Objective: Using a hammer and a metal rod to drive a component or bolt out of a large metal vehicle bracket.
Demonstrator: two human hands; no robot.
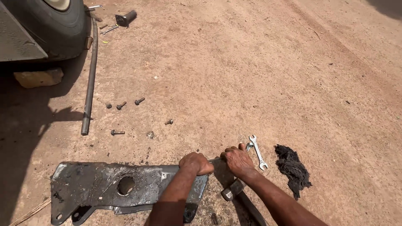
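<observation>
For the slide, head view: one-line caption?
Left hand and right hand grip a thin tool over a greasy metal plate on dirt, wrench and black rag alongside.

Metal plate [104, 184] lies on dirt ground [251, 62] at 7 o'clock. Both hands at 6 o'clock: left hand [196, 163] on the plate's right end, right hand [237, 160] just beside it at 3 o'clock. Hammer [234, 189] under right forearm. Wrench [258, 151] just right of the hands; rag [293, 169] further right. Bolts [125, 104] at 10 o'clock, beside long rod [89, 79]. Tyre [54, 25] at 11 o'clock.
</observation>
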